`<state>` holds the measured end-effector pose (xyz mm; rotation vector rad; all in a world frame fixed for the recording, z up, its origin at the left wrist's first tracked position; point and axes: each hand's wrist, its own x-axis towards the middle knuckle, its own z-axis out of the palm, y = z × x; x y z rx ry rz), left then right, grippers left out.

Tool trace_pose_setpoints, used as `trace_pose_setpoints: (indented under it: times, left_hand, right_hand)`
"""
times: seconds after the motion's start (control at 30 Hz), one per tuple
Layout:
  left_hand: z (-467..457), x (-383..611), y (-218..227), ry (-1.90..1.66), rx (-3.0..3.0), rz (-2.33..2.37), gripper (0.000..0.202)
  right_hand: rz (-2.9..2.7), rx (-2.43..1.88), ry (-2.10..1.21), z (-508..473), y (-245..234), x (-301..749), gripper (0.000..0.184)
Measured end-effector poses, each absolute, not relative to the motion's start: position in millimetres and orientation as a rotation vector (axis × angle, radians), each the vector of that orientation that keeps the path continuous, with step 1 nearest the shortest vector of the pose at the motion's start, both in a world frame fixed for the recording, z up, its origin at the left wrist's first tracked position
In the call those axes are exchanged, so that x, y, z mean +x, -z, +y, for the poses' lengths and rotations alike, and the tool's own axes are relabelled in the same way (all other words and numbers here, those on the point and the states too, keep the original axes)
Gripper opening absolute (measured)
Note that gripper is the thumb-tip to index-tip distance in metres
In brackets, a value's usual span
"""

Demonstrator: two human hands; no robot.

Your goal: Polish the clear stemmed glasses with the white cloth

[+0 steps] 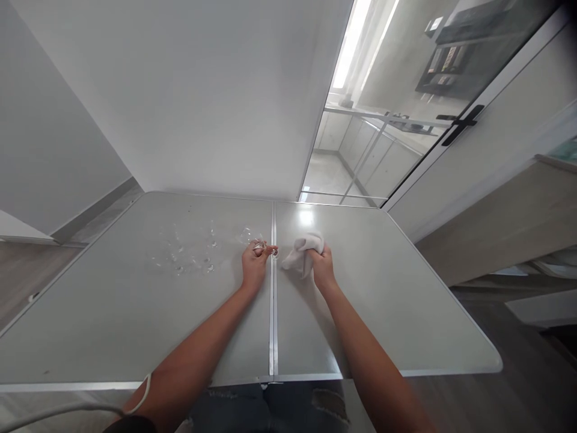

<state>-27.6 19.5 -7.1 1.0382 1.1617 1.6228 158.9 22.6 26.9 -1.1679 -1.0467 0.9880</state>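
My right hand (321,264) is closed round a crumpled white cloth (303,251), just right of the centre seam of a grey folding table (135,325). My left hand (255,262) sits left of the seam with its fingers pinched on a small clear glass object (273,251) that I cannot make out well. Several small clear glass pieces (189,255) lie scattered on the left half of the table, a little left of my left hand.
A white wall stands behind the table. A glass sliding door (406,102) with a black handle (460,124) is at the back right. A wooden ledge (509,222) lies to the right. A white cable (72,410) runs at the lower left.
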Motion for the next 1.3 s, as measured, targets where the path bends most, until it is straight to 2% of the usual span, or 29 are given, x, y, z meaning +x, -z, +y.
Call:
trace_pose_setpoints:
  times: [0.13, 0.3, 0.33, 0.4, 0.43, 0.5, 0.57, 0.67, 0.77, 0.83, 0.97, 1.1, 1.2, 1.3]
  left_hand:
    - [19.9, -29.0, 7.7, -1.619, 1.088, 1.174, 0.035]
    - [18.3, -27.4, 4.2, -1.614, 1.074, 1.145, 0.043]
    - [18.0, -26.9, 3.4, -1.616, 1.07, 1.146, 0.045]
    - [17.5, -26.0, 2.2, -1.611, 1.075, 1.164, 0.045]
    - [17.2, -25.4, 1.8, -1.6, 1.083, 1.171, 0.045]
    - [16.7, -24.1, 1.6, -1.573, 1.103, 1.17, 0.042]
    - [16.1, -22.5, 2.0, -1.547, 1.118, 1.147, 0.038]
    - [14.8, -20.3, 3.0, -1.507, 1.136, 1.109, 0.033]
    - [13.3, -19.3, 3.0, -1.511, 1.239, 1.085, 0.027]
    - [12.5, -19.2, 2.9, -1.546, 1.329, 1.068, 0.023]
    - [11.6, -19.6, 4.7, -1.528, 1.409, 1.046, 0.016]
    - [10.9, -19.4, 5.8, -1.502, 1.499, 1.051, 0.011]
    - [9.9, -18.0, 3.8, -1.473, 1.525, 1.048, 0.012]
    - [9.0, -16.2, 0.9, -1.464, 1.438, 1.044, 0.031]
  right_hand:
    - [-1.195, -1.108, -1.094, 13.2, -39.7, 159.1, 0.027]
    - [-1.306, -1.021, -1.394, 3.5, -53.4, 161.1, 0.057]
    - [-1.375, -1.006, -1.436, 2.6, -55.7, 162.7, 0.053]
    - [-1.521, -0.944, -1.528, 1.4, -59.9, 165.6, 0.031]
    - [-1.583, -0.905, -1.575, 1.1, -61.5, 166.5, 0.027]
    - [-1.675, -0.861, -1.603, 1.1, -63.6, 166.6, 0.033]
    - [-1.733, -0.895, -1.521, 1.9, -63.6, 165.4, 0.034]
    - [-1.745, -1.011, -1.401, 4.4, -59.3, 163.0, 0.025]
    - [-1.702, -1.11, -1.315, 7.1, -49.9, 158.8, 0.036]
    - [-1.752, -1.175, -1.121, 8.8, -41.0, 154.1, 0.035]
    - [-1.985, -1.312, -0.702, 12.7, -23.0, 146.0, 0.016]
    - [-2.088, -1.409, -0.508, 15.8, -14.8, 145.3, 0.023]
    - [-2.102, -1.396, -0.483, 17.8, -12.9, 147.3, 0.027]
    - [-2.004, -1.372, -0.49, 23.2, -10.1, 153.9, 0.025]
